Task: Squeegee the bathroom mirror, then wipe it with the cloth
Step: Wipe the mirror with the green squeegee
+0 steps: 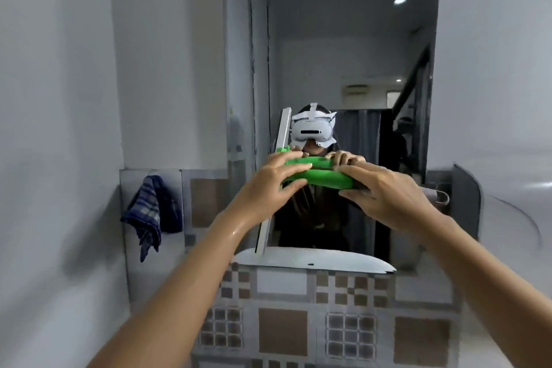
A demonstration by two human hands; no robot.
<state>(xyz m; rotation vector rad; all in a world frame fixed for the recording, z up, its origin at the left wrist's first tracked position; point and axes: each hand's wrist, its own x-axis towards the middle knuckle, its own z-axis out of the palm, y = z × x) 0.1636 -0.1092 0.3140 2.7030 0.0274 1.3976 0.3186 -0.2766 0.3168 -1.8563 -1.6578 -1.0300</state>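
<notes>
The tall bathroom mirror (343, 48) hangs on the wall straight ahead. I hold a squeegee in front of its lower part. Its green handle (321, 178) lies level between my hands, and its pale blade (276, 176) stands nearly upright at the left end, close to the glass. My left hand (268, 185) grips the handle near the blade. My right hand (385, 191) grips the handle's far end. A dark blue checked cloth (148, 212) hangs on the tiled wall to the left, below mirror level, apart from both hands.
A white shelf (313, 258) runs under the mirror. Patterned brown and grey tiles (283, 329) cover the wall below it. A plain white wall (59, 128) closes in on the left. A grey curved fixture (466, 197) sits at the mirror's lower right.
</notes>
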